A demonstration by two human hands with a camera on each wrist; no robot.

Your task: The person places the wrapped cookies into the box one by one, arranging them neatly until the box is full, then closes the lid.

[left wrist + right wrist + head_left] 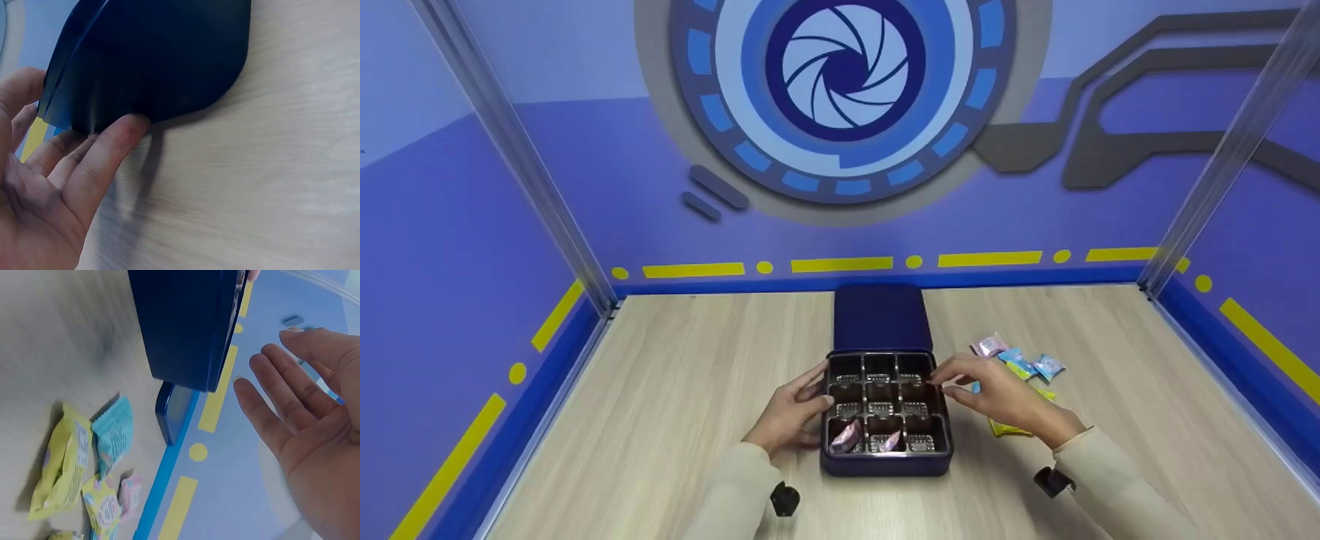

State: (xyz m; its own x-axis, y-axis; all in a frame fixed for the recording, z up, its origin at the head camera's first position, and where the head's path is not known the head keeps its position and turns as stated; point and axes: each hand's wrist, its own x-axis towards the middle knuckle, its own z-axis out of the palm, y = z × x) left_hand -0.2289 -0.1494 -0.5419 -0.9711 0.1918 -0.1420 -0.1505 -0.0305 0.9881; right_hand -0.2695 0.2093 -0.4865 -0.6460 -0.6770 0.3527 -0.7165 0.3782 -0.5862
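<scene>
A dark blue box (885, 466) stands on the table with its lid (883, 319) folded back behind it. The black tray inside is split into several compartments; a pink wrapped candy (846, 436) lies in the near left one and another pink wrapped candy (890, 441) in the near middle one. My left hand (789, 414) rests against the box's left side, thumb at the rim, fingers extended along the wall in the left wrist view. Over the right rim, near the back right compartments, is my right hand (997, 390); the right wrist view shows its fingers loosely bent, holding nothing.
Right of the box lie a pink candy (988, 345), blue candies (1048, 367) and yellow packets (1009, 429), partly under my right hand. The right wrist view shows a teal packet (114, 433) beside a larger yellow one (62, 464). Printed panels (607, 172) enclose the table.
</scene>
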